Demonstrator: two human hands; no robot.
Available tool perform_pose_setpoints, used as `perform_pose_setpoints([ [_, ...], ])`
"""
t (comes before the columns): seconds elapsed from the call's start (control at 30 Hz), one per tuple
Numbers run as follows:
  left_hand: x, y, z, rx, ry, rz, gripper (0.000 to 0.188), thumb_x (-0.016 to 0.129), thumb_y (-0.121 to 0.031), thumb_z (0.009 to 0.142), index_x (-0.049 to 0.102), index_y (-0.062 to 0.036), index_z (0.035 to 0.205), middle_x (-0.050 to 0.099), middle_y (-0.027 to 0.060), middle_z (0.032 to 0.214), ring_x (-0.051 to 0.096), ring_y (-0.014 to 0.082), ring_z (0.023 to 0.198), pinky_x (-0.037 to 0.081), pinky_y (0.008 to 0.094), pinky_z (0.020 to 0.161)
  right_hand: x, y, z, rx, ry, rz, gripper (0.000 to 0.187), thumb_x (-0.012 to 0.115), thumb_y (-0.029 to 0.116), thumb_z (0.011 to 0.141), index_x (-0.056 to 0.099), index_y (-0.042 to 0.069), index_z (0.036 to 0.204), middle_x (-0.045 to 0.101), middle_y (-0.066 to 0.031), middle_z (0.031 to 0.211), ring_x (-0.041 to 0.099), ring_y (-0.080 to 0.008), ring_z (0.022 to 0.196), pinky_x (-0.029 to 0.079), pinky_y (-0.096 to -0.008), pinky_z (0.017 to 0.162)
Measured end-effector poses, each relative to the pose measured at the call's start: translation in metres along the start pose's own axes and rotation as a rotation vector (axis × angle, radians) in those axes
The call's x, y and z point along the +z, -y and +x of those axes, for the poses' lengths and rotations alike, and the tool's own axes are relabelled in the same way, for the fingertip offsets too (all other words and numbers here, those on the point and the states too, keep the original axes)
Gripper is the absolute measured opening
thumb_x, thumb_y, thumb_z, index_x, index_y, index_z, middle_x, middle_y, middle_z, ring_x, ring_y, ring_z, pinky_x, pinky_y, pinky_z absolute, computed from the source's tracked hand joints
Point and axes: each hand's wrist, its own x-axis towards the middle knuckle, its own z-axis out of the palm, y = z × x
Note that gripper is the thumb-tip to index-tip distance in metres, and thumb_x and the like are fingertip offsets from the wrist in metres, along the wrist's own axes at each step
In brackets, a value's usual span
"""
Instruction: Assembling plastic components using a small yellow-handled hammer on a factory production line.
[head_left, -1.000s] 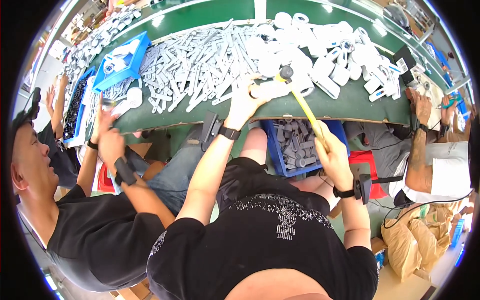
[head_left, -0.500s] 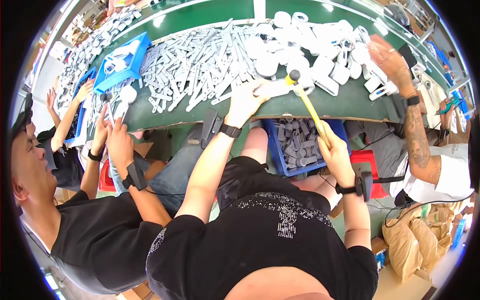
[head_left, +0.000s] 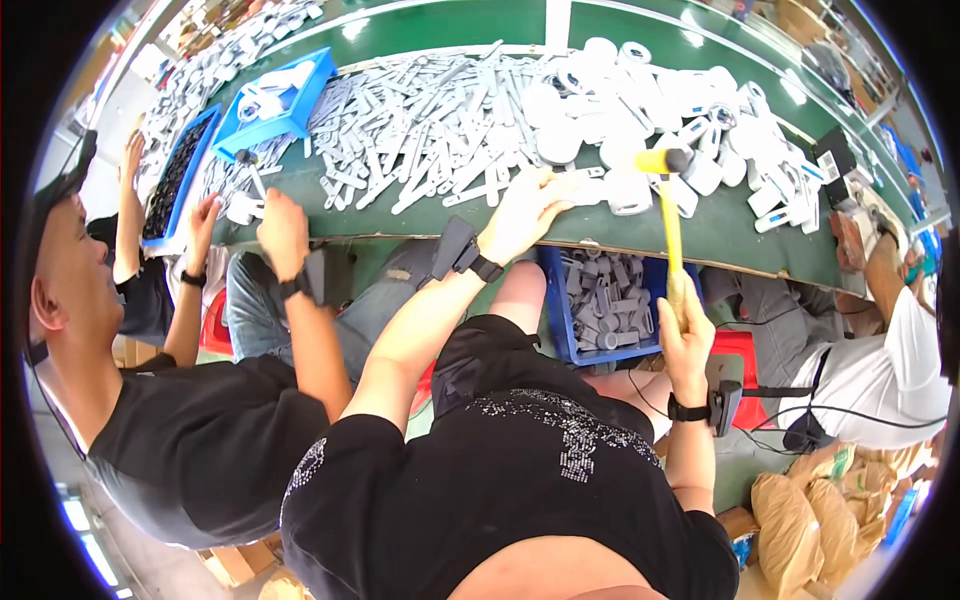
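My right hand [head_left: 686, 335] is closed around the handle of a mallet [head_left: 672, 230]. The mallet's yellow head with a dark striking face is above the table's near side, a little right of my left hand. Closed on a pale plastic part [head_left: 583, 188], my left hand [head_left: 525, 212] rests at the table's near edge. Glare blurs the part's outline, and my fingers cover one end of it. Beyond my hands lie a heap of long grey plastic strips [head_left: 425, 125] and a pile of white rounded plastic parts [head_left: 560, 130].
Below the table edge, a blue bin [head_left: 562, 310] holds grey parts. A blue tray [head_left: 245, 140] of white pieces stands at the left. A co-worker [head_left: 190, 430] sits close on my left, another person [head_left: 880, 370] on my right, beside a red stool [head_left: 735, 365].
The mallet has swung right, away from above the part, and my right hand has shifted with it. My left hand still grips the part. The right neighbour's arm has drawn back from the white pile.
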Motion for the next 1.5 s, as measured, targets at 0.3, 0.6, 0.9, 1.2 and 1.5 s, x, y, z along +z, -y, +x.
perform_pose_setpoints([
  [0.3, -0.013, -0.022, -0.006, -0.069, -0.048, 0.038, 0.030, 0.067, -0.013, 0.083, 0.062, -0.0040, 0.111, 0.061, 0.0142, 0.091, 0.055, 0.0323, 0.083, 0.045, 0.0408, 0.074, 0.000, -0.004, -0.030, 0.208, 0.047, 0.148, 0.050, 0.063, -0.001, 0.088, 0.048, -0.002, 0.135, 0.065, -0.0098, 0.112, 0.059, -0.0111, 0.089, 0.048, -0.0232, 0.079],
  [0.6, 0.001, -0.026, -0.012, -0.361, -0.056, -0.103, 0.025, 0.076, -0.020, 0.075, 0.068, -0.0040, 0.092, 0.067, 0.0133, 0.085, 0.062, 0.0309, 0.082, 0.049, 0.0377, 0.075, -0.008, 0.054, 0.008, -0.211, 0.048, -0.145, 0.048, 0.061, 0.000, 0.089, 0.048, 0.001, 0.135, 0.065, -0.0144, 0.097, 0.063, -0.0234, 0.080, 0.050, -0.0319, 0.075],
  [0.9, 0.003, -0.023, -0.009, -0.361, -0.118, -0.158, 0.021, 0.078, -0.019, 0.070, 0.070, -0.0067, 0.085, 0.068, 0.0111, 0.080, 0.064, 0.0286, 0.077, 0.050, 0.0362, 0.070, 0.000, 0.053, 0.010, -0.143, 0.100, -0.156, 0.043, 0.060, 0.003, 0.089, 0.051, 0.000, 0.131, 0.062, -0.0186, 0.090, 0.061, -0.0316, 0.077, 0.049, -0.0355, 0.069],
  [1.2, 0.002, -0.025, -0.013, -0.371, -0.107, -0.149, 0.018, 0.077, -0.019, 0.070, 0.071, -0.0090, 0.084, 0.068, 0.0105, 0.084, 0.065, 0.0271, 0.079, 0.051, 0.0355, 0.072, 0.003, 0.042, 0.002, -0.047, 0.227, -0.247, 0.043, 0.059, 0.003, 0.090, 0.050, -0.001, 0.132, 0.064, -0.0205, 0.102, 0.063, -0.0308, 0.086, 0.050, -0.0338, 0.078],
  [1.5, 0.002, -0.032, -0.023, 0.018, -0.295, -0.045, 0.025, 0.075, -0.009, 0.070, 0.068, -0.0117, 0.093, 0.066, 0.0054, 0.088, 0.061, 0.0268, 0.087, 0.043, 0.0375, 0.077, -0.013, 0.042, -0.025, 0.178, -0.035, 0.157, 0.050, 0.057, -0.004, 0.090, 0.044, -0.002, 0.139, 0.061, -0.0037, 0.087, 0.055, -0.0070, 0.063, 0.047, -0.0205, 0.059],
])
